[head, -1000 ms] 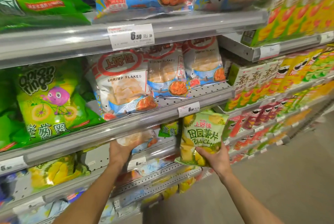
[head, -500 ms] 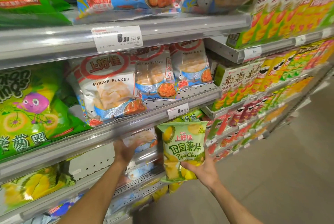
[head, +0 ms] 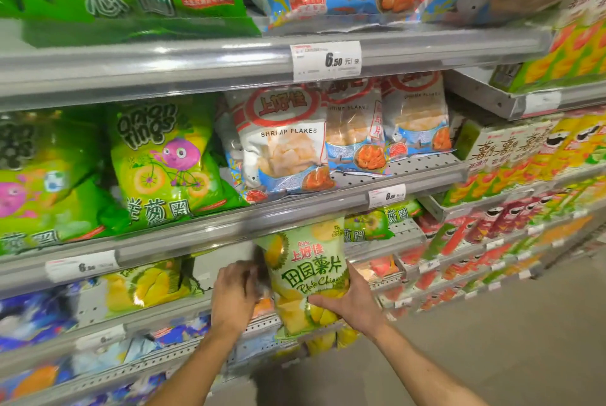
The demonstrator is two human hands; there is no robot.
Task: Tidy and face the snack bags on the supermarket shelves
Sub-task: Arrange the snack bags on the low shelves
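Head view: right hand grips the durian potato-chip bag at its lower right edge, thumb across the front, fingers behind; bag held upright, label facing out, its top just under the lip of the middle shelf rail; left hand sits just left of the bag, fingers curled toward something at the shelf mouth; motion blur there, so I cannot tell whether it holds anything.

Judged step: seating this bag in the open slot on the lower shelf, to the right of the matching durian bags.

To do it well, likely: keep the bag vertical; slide the base in first so the top clears the rail; let the left hand hold neighbouring stock back; finish with the front flush to the shelf edge and text square.

Bag itself: pale green film, yellow durian art, red brand characters, green title, "Potato Chips" script; puffed and crinkly, so light pressure only; a hard squeeze risks crushed contents.

Only one view available.
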